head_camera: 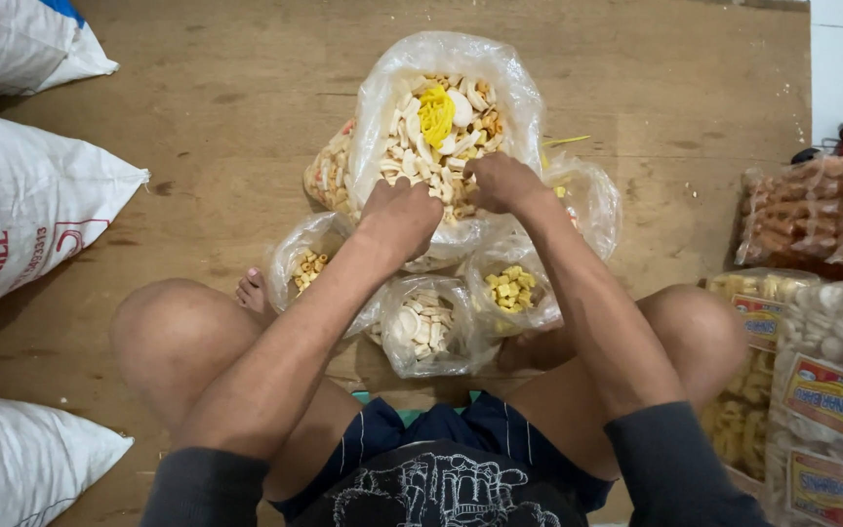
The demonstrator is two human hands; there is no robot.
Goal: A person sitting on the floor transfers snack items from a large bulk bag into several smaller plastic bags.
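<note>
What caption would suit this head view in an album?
Seated on a wooden floor, a person's left hand and right hand grip a big clear bag of mixed crackers.

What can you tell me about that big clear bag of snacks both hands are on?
The big clear plastic bag stands open on the wooden floor, crinkled and glossy, filled with pale mixed crackers and one bright yellow curly piece on top. The left hand and right hand both press against its near side, fingers curled. Smaller clear bags of similar snacks crowd around its base, touching it.
</note>
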